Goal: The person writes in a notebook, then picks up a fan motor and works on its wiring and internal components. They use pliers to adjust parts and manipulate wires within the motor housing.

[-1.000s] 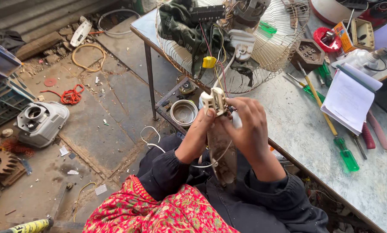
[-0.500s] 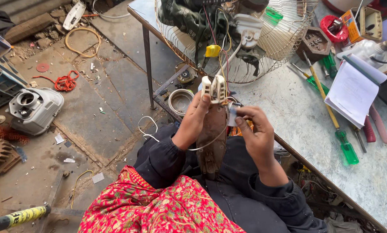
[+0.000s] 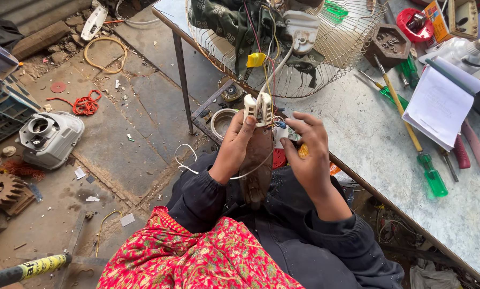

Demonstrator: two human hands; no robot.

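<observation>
Brown, scorched metal soleplate of a stripped clothes iron (image 3: 257,160) standing on edge over the lap, left hand (image 3: 234,147) clamping its upper edge beside the white plastic terminal block (image 3: 259,107). Right hand (image 3: 304,152) pinching closed on small wires at the right. Probably heavy, stiff, smooth-faced; gripping the rim, sparing fragile wires. Farther off, wire fan guard (image 3: 325,59) lying on the grey table (image 3: 464,214).

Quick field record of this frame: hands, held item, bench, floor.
left hand: grips the brown oblong soleplate-like part, thumb on its white plastic terminal block
right hand: fingers at the coloured wires beside the block
bench: grey stone tabletop with wire fan guard, green-handled screwdriver, white notepad
floor: grey motor housing, rusty gear
</observation>
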